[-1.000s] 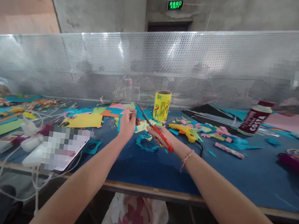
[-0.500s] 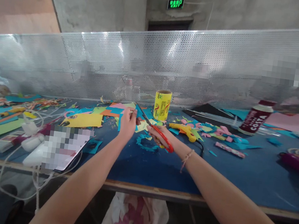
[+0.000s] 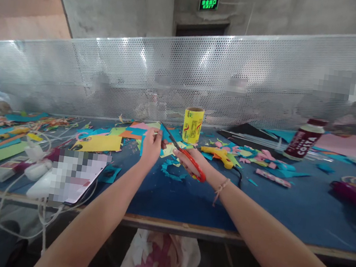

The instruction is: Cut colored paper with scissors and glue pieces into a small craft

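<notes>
My right hand (image 3: 189, 159) grips a pair of scissors (image 3: 193, 164) by the red handles, its dark blades pointing up and to the left. The fingers of my left hand (image 3: 153, 145) are pinched together just left of the blades. Blue paper (image 3: 142, 147) shows beside those fingers and seems to be held in them; most of it is hidden. Below the hands, a curved blue paper strip with a jagged edge (image 3: 168, 172) lies on the blue tabletop (image 3: 168, 203). Yellowish paper scraps (image 3: 169, 151) lie behind the scissors.
A yellow roll (image 3: 192, 126) stands behind my hands. To the right lie a yellow glue gun (image 3: 219, 156), paper scraps (image 3: 265, 157) and a tilted COSTA bottle (image 3: 304, 140). At left are yellow paper (image 3: 99, 143), a tablet (image 3: 82, 177) and white cables (image 3: 4, 215). A perforated metal screen (image 3: 186, 73) rises behind.
My right hand and the scissors have shifted very slightly to the left. My left hand stays almost where it was, still pinched.
</notes>
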A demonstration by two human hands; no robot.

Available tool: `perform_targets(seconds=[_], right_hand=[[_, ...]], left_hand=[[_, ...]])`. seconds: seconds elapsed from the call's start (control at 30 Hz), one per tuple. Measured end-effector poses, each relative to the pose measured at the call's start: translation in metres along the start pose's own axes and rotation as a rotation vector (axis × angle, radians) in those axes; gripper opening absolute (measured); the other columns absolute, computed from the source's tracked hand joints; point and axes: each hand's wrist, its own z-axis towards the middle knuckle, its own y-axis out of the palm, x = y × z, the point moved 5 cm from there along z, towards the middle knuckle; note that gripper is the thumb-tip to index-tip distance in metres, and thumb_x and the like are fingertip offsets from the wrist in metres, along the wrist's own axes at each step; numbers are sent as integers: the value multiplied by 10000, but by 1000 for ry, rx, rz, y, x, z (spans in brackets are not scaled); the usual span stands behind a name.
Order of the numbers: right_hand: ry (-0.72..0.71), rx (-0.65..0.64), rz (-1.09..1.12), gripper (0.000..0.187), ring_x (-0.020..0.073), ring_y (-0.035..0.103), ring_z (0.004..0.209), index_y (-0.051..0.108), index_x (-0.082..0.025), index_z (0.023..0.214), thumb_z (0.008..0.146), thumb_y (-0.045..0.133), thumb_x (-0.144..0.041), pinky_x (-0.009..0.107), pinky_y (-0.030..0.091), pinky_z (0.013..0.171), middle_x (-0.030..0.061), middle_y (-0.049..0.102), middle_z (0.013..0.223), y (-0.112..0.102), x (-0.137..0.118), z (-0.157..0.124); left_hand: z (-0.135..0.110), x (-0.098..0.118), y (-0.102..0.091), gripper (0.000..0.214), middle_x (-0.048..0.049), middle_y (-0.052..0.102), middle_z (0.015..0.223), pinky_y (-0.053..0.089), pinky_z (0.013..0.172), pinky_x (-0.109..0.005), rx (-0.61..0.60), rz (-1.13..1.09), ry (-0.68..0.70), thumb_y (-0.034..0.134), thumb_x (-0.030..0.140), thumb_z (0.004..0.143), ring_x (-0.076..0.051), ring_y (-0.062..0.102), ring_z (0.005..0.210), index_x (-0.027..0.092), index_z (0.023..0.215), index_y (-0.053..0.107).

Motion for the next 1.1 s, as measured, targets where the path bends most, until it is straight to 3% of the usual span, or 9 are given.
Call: perform_targets(seconds=[0.23, 0.47, 0.73, 1.1], right_hand=[[21, 37, -53, 438, 72, 355, 291, 356, -194, 532, 690, 487, -581, 214, 300, 305, -47, 354, 378, -2, -6, -2], [-103, 6, -38, 431, 66, 300, 331, 378, -192, 548, 740, 412, -577, 216, 256, 337, -45, 336, 405, 1, -3, 1], [-86, -36, -71, 448, 62, 311, 356, 389, -184, 577, 765, 358, -590, 207, 280, 360, -46, 346, 432, 1, 4, 5], [21, 38, -46, 476, 59, 322, 284, 330, -191, 518, 749, 365, -606, 209, 277, 308, -43, 336, 373, 1, -3, 0]], left_hand=[[2, -4, 0, 226, 24, 542, 556, 366, 496, -229, -13, -35, 7, 425, 423, 793, -97, 480, 452, 198, 801, 449], [0, -2, 2, 190, 32, 517, 518, 361, 473, -203, -30, -24, 18, 431, 363, 800, -72, 456, 427, 185, 737, 424], [-1, -2, 7, 166, 41, 506, 477, 356, 425, -192, -68, -55, -16, 451, 329, 792, -68, 448, 393, 176, 734, 425], [-1, -5, 9, 182, 45, 504, 467, 344, 407, -189, -80, -117, -54, 483, 340, 775, -60, 438, 372, 171, 738, 428]])
